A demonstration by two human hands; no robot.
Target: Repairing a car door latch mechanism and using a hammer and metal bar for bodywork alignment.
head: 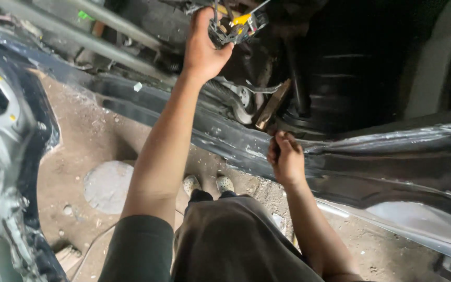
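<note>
Left hand: we see our left hand point(203, 44) raised high into the engine bay, its grip closed around a cluster of connectors point(234, 27), yellow and grey, with thin wires running up from it.
Connector cluster: it hangs near the top edge of the view, above a coiled spring point(224, 94) and the dark engine parts.
Right hand: our right hand point(285, 156) is lower, its grip curled into a loose fist on the edge of the black body panel point(371, 156); we cannot tell whether anything lies inside the fingers.
Panel: glossy and dented, it runs slantwise across the view, between us and the bay.
Nearby: a wooden-looking stick point(272, 104) stands just above the right hand.
Below: dirt floor point(90, 136), our two shoes point(208, 184).
</note>
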